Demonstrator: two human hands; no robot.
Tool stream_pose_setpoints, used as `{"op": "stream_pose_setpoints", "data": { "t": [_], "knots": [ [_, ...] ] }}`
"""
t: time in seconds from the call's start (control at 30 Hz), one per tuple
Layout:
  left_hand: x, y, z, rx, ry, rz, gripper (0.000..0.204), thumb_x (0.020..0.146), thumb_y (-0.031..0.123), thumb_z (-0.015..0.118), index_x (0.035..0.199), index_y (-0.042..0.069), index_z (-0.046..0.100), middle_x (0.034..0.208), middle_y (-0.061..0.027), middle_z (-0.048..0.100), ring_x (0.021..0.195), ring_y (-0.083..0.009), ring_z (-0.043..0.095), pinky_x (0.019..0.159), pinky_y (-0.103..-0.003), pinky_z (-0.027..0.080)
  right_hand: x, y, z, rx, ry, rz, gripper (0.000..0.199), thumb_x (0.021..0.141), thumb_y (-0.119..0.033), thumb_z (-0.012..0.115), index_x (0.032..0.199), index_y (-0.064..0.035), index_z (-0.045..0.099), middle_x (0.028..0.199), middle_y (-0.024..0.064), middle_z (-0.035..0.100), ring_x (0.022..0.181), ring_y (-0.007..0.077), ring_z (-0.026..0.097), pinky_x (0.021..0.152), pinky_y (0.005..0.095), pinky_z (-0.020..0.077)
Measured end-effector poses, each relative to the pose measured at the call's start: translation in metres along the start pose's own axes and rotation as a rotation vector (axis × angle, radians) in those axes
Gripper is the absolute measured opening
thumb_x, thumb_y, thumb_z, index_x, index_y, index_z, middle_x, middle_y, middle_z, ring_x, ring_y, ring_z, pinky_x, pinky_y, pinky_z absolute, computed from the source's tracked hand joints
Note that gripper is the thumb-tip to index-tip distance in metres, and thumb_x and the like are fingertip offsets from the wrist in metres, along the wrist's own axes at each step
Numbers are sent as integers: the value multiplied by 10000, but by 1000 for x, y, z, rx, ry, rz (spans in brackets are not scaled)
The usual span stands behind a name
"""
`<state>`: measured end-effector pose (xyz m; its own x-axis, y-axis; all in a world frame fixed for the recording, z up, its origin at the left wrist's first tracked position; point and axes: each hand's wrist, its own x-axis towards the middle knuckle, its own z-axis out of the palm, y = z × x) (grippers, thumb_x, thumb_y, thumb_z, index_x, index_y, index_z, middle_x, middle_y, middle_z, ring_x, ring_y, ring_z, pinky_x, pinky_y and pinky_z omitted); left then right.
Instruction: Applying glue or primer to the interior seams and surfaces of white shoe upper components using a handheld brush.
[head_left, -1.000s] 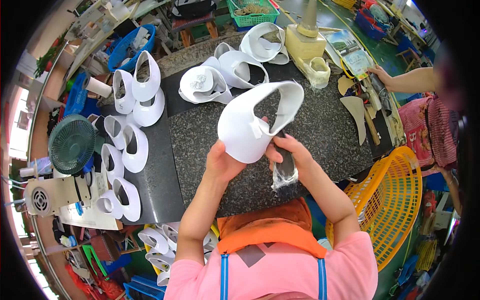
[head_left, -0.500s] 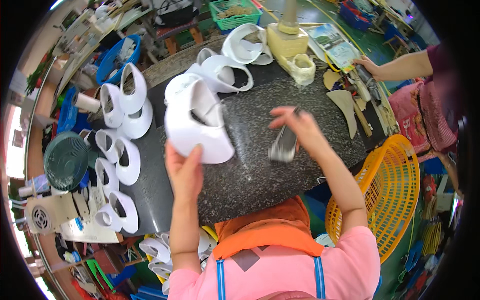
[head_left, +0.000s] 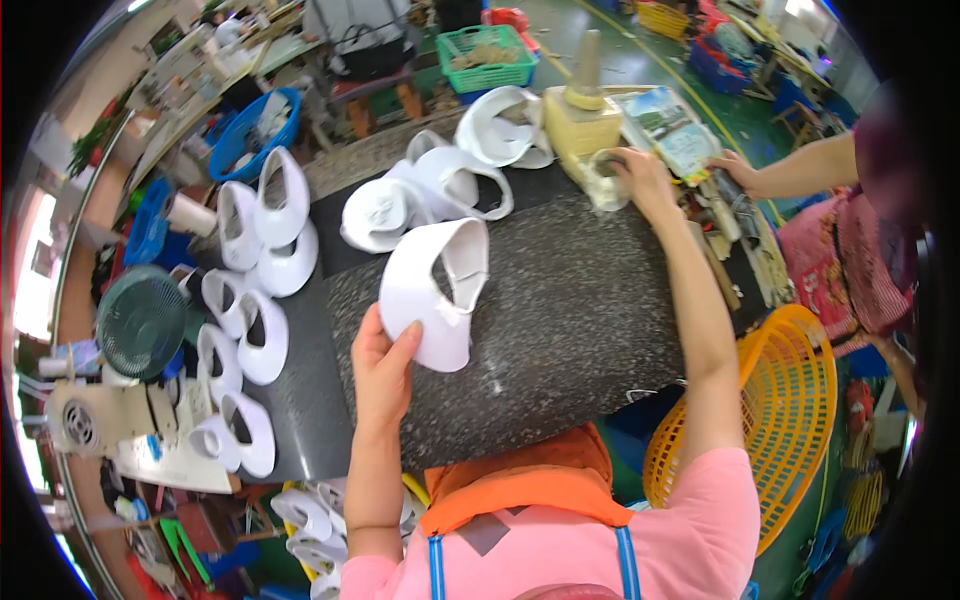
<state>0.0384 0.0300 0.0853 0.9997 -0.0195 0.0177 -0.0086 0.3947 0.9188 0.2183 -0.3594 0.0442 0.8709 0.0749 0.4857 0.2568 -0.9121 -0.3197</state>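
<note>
One broad stretch of open bench (head_left: 560,330) runs inward from the near edge. Left of the bench's middle, the left hand (head_left: 383,372) clamps a tilted white curved piece (head_left: 412,290) above the surface, thumb (head_left: 405,345) laid on it. Near the far right corner, the right hand (head_left: 643,180), arm (head_left: 705,330) outstretched, bends over a small pale pot (head_left: 607,196); whether it grips, I cannot tell.

Smooth, perhaps leathery white upper (head_left: 412,288)

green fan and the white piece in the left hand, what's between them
In the head view, other white pieces, then dark tabletop, lie between the fan and the held piece.
</note>
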Motion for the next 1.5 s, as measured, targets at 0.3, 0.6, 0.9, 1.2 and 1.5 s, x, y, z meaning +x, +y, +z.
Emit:
{"op": "stream_pose_setpoints", "data": {
  "t": [0.3, 0.6, 0.9, 1.2, 1.5],
  "knots": [
    [3, -6, 5, -41, -63, -65, 443, 845, 19, 545, 1261, 7, 392, 1156, -78, 540, 1064, -148, 518, 936, -309, 396, -63, -56, -45, 1364, -151, 753, 252, 839, -147, 554, 1058, -22, 554, 805, 98, 627, 568, 141, 602, 419, 254, 450],
    [-15, -12, 14, 14, -126, -69, 475, 850, 4, 530, 1294, 2, 363, 1191, -87, 522, 1109, -160, 496, 955, -321, 382, -67, -222, -67, 1253, -172, 323, 207, 851, -84, 580, 1049, -30, 553, 808, 28, 601, 619, 55, 568, 515, 199, 489],
    [-8, -6, 6, -191, -3, 13, 482, 865, -21, 468, 1318, 52, 319, 1270, -130, 468, 1166, -234, 480, 1008, -406, 374, -88, -217, -82, 834, -286, -243, 257, 746, -11, 649, 996, -53, 604, 884, 95, 626, 716, 207, 621, 592, 281, 499],
    [-9, -10, -1, -656, -87, -147, 528, 884, 68, 497, 1359, 158, 285, 1247, -108, 486, 1135, -244, 508, 981, -456, 409, -118, -215, -65, 942, -51, -297, 218, 708, -4, 667, 925, 2, 646, 860, 133, 630, 747, 236, 625, 643, 300, 503],
    [-11, -13, -10, -980, -213, -238, 429, 941, 75, 366, 1345, 209, 310, 1265, -141, 471, 1162, -276, 486, 974, -490, 415, -124, -218, -58, 948, 26, -538, 281, 725, -94, 634, 992, -7, 630, 925, 145, 622, 777, 270, 627, 651, 325, 507]
  ]
}}
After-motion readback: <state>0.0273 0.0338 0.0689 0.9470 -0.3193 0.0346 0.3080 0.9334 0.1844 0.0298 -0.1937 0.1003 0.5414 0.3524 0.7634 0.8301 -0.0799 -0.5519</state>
